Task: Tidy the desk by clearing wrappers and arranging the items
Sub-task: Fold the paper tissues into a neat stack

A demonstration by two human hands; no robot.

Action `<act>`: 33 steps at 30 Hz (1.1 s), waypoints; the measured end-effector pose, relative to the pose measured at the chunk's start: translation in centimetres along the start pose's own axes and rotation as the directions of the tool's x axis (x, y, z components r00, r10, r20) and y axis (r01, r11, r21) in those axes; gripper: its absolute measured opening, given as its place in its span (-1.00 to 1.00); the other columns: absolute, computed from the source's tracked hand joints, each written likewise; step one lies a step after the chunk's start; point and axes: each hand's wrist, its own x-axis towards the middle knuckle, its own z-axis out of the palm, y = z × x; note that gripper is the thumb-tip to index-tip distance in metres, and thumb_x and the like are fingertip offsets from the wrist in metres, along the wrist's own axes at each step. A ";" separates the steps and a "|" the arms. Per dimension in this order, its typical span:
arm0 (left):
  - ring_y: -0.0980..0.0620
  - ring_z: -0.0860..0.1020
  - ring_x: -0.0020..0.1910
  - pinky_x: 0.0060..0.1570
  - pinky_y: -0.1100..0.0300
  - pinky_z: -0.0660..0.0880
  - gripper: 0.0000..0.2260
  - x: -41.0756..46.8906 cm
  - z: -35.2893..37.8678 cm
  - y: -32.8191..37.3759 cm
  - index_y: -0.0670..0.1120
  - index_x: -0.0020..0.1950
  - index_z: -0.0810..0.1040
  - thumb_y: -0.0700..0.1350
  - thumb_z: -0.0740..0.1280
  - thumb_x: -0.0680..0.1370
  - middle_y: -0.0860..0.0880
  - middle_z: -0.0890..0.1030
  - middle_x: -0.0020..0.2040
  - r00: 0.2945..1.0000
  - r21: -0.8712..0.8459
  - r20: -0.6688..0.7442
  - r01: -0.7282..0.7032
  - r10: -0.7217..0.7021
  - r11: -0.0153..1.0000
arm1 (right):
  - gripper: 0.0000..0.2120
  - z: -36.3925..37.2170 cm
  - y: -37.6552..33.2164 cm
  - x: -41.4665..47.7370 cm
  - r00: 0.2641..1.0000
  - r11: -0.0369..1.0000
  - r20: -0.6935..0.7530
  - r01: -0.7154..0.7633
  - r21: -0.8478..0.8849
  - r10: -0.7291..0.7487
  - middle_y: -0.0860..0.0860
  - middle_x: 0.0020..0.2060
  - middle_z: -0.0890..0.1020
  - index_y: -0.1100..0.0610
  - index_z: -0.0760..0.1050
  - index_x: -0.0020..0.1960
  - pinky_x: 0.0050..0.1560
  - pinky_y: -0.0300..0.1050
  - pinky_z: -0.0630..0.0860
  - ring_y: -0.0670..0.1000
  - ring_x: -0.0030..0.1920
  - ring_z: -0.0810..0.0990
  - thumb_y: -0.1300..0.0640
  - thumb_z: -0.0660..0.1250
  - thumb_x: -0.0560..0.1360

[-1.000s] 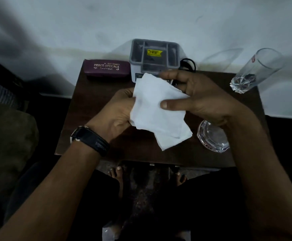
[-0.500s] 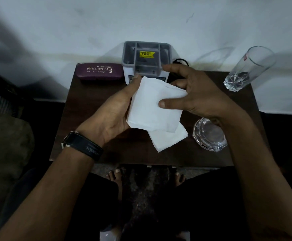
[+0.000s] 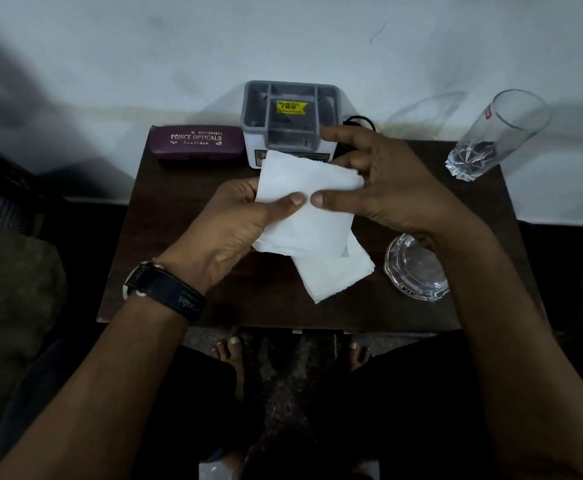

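Holding the white napkin [image 3: 304, 216] two-handed over the middle of the desk [image 3: 179, 278]; upper part looks lifted off the wood.

Left hand [image 3: 227, 233] pinches the left edge, thumb on the top face, fingers underneath and hidden. Right hand [image 3: 390, 192] pinches the right side. Its thumb is on top, tip almost meeting the left thumb at mid-sheet. Middle fingers curl at the far right corner, and the index finger is stretched out above them toward the grey organiser [image 3: 290, 116].

Key geometry: the napkin's long axis runs from its far edge, just in front of the organiser, down toward the near right. There a lower flap sticks out below the folded upper part. Can't tell if that flap hangs free or rests on the desk, or if it's a second sheet. Both grips are on the far half, so the near-right end is unsupported.

Judgement: mid-fold. The next crease wants the flap brought up toward the thumbs, and the right hand is the nearer one. Glass ashtray [image 3: 416, 268] sits just beside the flap, under the right wrist, so it's a likely snag. Tall glass [image 3: 498, 133] at the far right and spectacle case [image 3: 196, 143] at the far left are both well apart from the napkin.
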 end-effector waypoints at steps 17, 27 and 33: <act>-0.09 0.75 0.10 -0.01 0.06 0.69 -0.72 0.2 1.0 0.6 -0.20 0.23 0.68 -0.28 0.50 0.52 -0.15 0.76 0.15 0.987 -0.223 -0.140 -0.108 0.078 0.969 | -0.73 3.5 -0.5 -0.2 0.983 0.894 0.016 -0.175 0.411 0.185 0.19 0.23 0.69 0.25 0.53 0.35 0.35 0.27 0.54 0.18 0.25 0.68 0.20 0.29 0.68; -0.06 0.76 0.06 -0.01 -0.01 0.72 -0.75 -0.1 0.3 1.5 -0.17 0.16 0.67 -0.35 0.51 0.50 -0.11 0.76 0.11 0.949 -0.256 -0.314 -0.106 0.021 0.961 | -0.66 1.6 1.0 0.1 0.964 0.957 -0.158 -0.238 -0.168 0.212 0.04 0.17 0.69 0.07 0.57 0.31 0.26 0.10 0.60 0.05 0.17 0.68 -0.09 0.34 0.63; 0.04 0.76 -0.02 -0.08 0.06 0.72 -0.76 0.0 -1.4 1.7 -0.11 0.15 0.69 -0.32 0.52 0.52 -0.02 0.77 0.06 0.900 -0.235 -0.433 -0.168 0.051 0.958 | -0.27 3.0 3.5 -1.0 0.914 0.714 -0.053 -0.349 -0.607 0.402 0.14 0.29 0.56 0.09 0.48 0.40 0.31 0.12 0.53 0.17 0.30 0.55 -0.16 0.61 0.34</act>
